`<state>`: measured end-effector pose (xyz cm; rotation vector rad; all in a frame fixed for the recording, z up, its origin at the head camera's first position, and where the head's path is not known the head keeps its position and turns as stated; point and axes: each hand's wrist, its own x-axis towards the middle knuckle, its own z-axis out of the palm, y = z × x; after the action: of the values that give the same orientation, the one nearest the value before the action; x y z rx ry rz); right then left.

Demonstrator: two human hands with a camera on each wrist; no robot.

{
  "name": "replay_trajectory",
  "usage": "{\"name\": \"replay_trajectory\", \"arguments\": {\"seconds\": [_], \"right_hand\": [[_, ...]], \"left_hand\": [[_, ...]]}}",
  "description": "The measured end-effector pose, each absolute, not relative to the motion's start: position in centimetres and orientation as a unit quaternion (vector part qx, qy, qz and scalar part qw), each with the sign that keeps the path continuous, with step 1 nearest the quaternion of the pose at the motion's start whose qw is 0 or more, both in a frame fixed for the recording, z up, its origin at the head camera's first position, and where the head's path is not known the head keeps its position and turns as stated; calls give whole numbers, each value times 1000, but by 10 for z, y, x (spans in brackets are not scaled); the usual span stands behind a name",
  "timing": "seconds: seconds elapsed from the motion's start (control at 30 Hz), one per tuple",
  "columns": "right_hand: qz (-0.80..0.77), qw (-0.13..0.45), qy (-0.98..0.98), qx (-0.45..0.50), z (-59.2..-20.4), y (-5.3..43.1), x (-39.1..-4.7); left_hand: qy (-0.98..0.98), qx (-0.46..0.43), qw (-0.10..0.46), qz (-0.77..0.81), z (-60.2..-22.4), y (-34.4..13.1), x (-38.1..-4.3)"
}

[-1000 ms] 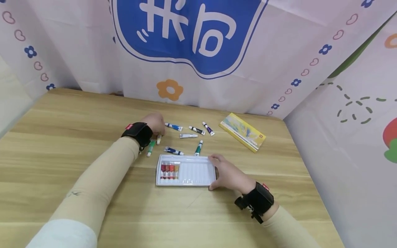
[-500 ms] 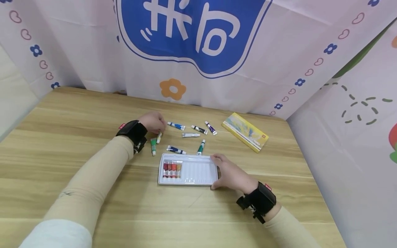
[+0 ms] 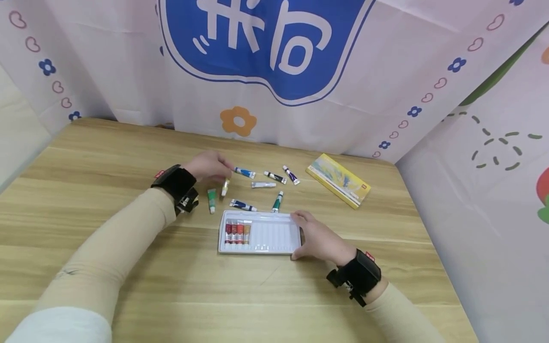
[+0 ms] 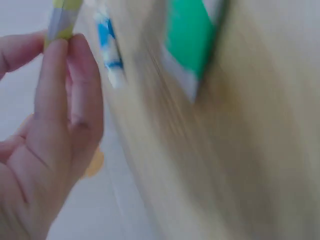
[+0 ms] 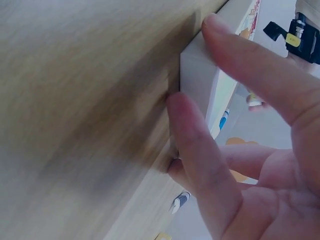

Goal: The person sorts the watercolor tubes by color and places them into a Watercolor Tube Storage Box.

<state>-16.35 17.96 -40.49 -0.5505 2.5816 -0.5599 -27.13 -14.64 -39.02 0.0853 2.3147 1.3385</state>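
In the head view, the left hand [image 3: 208, 166] reaches beyond the far left corner of a shallow, rectangular white plastic tray [image 3: 274, 233], its forearm stretched forward past the tray's left end and its fingertips pointing down, pinching a small, slim pale-yellow paint tube [image 3: 225, 187] with a white cap. The pale-yellow paint tube slants beyond the tray, cap toward the person. The right hand [image 3: 321, 240] grips the tray's right end, thumb at the near corner and fingers at the far one. The tray is ribbed inside, and four slim paint tubes [image 3: 237, 233], dark red through orange to ochre, lie side by side in its leftmost slots. Past the tray's far left corner lies a flat light-green tube [image 3: 212, 201]. In the left wrist view, which is blurred, thumb and fingertips press together on the pale-yellow paint tube, whose body shows yellow and silvery-grey bands. In the right wrist view, the fingers spread around the tray's smooth white corner, one tip against the wall low down, close to the wood-grain table [image 5: 75, 100].
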Motion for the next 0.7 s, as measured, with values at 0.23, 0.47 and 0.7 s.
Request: {"name": "replay_trajectory", "arguments": {"seconds": [0.23,0.47,0.7], "right_hand": [[-197,227,933,-196,-405,181,-166],[-193,229,934,-196,-407,180,-169],[-195,230,932,-200,-408,181,-169]], "left_hand": [[742,56,312,590,-392,-135,-257],[726,67,318,607,-391,-108,-242],[734,113,326,585,-395,-85,-226]]}}
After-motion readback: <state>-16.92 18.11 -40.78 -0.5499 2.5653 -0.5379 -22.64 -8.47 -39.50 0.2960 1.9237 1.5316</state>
